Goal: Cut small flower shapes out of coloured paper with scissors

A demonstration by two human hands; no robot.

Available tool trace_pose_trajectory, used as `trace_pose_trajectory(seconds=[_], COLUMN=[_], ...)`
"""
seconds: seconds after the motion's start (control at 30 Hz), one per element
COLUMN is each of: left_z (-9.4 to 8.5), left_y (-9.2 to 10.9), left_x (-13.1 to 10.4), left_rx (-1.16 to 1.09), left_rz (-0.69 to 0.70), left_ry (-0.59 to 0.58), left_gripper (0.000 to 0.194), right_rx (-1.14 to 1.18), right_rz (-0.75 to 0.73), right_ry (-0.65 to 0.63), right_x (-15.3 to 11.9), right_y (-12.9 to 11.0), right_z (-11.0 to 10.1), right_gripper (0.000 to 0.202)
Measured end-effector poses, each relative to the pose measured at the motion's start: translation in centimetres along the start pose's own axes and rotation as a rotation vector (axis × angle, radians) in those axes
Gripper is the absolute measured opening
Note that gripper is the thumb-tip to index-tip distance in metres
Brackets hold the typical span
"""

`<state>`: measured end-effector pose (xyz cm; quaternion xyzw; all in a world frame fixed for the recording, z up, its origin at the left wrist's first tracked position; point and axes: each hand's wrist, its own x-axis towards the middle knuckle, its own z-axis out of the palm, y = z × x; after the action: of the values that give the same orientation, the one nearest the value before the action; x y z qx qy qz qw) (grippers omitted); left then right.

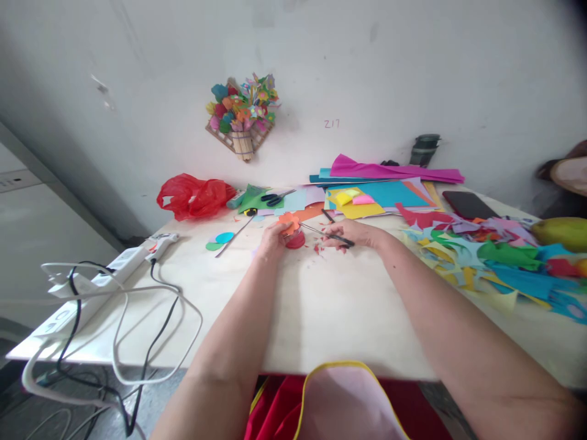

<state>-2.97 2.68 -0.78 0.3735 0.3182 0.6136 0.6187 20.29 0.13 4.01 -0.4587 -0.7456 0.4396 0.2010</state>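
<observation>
Head view: just nearer than the orange paper flower (288, 222), held over the table (312, 318), red rounds (296, 240), apt to scatter if brushed. At the flower's left edge, left hand (271, 240), grip pinched on it; to its right, right hand (355, 231), grip closed around scissors (340, 239). Liable to lose a scalloped petal from a slipped blade. Beyond leftward, crinkled plastic bag (195, 197); beyond rightward, smooth flat sheets (389, 194).

Flower bouquet (244, 110) on the wall (367, 73), red plastic bag (195, 197) lower down, power strip (123, 264) with looping cables (28, 370) at left, possibly a fruit (560, 234) at far right
</observation>
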Motion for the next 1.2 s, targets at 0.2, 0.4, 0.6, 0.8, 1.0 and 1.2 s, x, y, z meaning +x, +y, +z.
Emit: trace_pose_trajectory(seconds=[0.2, 0.4, 0.6, 0.8, 1.0, 1.2], left_z=[0.5, 1.5, 2.7, 3.6, 3.9, 3.8], left_y=[-0.4, -0.6, -0.8, -0.9, -0.9, -1.0], left_x=[0.0, -0.6, -1.2, -1.7, -1.8, -1.7], left_rx=[-0.004, 0.006, 0.008, -0.01, -0.02, -0.014], left_rz=[0.044, 0.013, -0.002, -0.025, -0.023, -0.018], left_ry=[0.05, 0.068, 0.077, 0.109, 0.098, 0.105], left_gripper=[0.018, 0.021, 0.021, 0.019, 0.018, 0.017], right_rx=[0.122, 0.13, 0.163, 0.185, 0.211, 0.245], right_rz=[-0.059, -0.073, -0.09, -0.134, -0.11, -0.124], right_ry=[0.122, 0.135, 0.125, 0.102, 0.104, 0.105], right_x=[0.8, 1.1, 1.0, 1.1, 1.0, 1.2], right_y=[0.2, 0.6, 0.0, 0.3, 0.1, 0.3], right_z=[0.7, 0.9, 1.4, 1.4, 1.5, 1.6], right_gripper=[0.035, 0.033, 0.031, 0.033, 0.035, 0.036])
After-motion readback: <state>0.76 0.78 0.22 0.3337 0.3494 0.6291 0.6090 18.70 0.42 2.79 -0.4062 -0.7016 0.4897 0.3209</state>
